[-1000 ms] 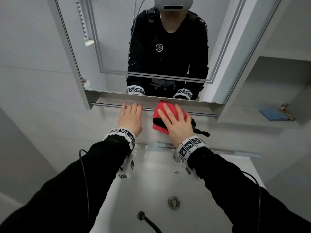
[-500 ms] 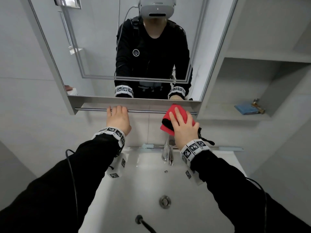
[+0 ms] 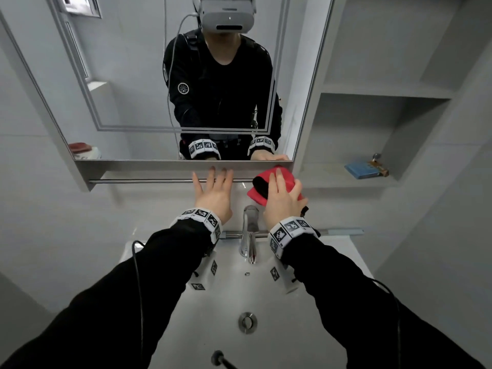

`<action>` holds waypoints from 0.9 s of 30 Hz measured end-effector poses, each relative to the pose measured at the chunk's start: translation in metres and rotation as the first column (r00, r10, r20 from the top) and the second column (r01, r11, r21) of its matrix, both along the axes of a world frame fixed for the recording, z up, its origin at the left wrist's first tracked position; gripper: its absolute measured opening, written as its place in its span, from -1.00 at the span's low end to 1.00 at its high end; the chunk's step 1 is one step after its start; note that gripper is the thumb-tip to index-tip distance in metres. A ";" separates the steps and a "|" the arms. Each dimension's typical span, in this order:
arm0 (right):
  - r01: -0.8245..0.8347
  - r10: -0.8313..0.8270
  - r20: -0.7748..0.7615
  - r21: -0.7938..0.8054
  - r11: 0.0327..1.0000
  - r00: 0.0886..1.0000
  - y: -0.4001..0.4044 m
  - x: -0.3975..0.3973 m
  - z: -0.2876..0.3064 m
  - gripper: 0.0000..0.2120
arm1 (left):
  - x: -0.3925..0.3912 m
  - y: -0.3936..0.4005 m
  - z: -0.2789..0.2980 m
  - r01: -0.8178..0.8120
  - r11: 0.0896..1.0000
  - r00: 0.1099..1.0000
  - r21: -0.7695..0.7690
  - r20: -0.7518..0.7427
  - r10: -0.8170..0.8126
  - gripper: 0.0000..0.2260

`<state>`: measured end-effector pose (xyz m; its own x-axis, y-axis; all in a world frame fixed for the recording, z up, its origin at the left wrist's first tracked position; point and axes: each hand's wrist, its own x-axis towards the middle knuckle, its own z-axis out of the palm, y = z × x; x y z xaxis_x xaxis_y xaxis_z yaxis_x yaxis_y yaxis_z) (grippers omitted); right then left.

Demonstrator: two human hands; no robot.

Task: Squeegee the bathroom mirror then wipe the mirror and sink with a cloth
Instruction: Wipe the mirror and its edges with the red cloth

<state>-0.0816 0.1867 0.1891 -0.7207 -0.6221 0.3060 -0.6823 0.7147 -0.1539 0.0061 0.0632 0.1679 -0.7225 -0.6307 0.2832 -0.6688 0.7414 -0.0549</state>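
The bathroom mirror (image 3: 127,75) hangs above the white sink (image 3: 213,323) and reflects a person in black. My right hand (image 3: 282,201) presses a red and black cloth (image 3: 259,187) against the wall just under the mirror's lower right corner, fingers spread flat over it. My left hand (image 3: 214,195) is open, its straight fingertips lying at the metal rail (image 3: 143,181) below the mirror. No squeegee is in view.
A chrome tap (image 3: 250,230) stands at the back of the sink, between my wrists. A drain (image 3: 247,322) sits in the basin and a black plug with a cord (image 3: 219,359) near the front. On the right shelf (image 3: 332,178) lies a blue item (image 3: 359,170).
My right hand has slid the cloth to the right along the wall under the mirror, to its lower right corner. My left hand stays at the rail. The view has tilted up.
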 end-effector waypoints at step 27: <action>0.695 0.608 0.783 -0.362 0.621 -0.135 0.078 -0.020 -0.033 -0.89 | 0.006 0.000 0.007 0.039 0.987 0.996 0.158 -0.080 -0.027 -0.20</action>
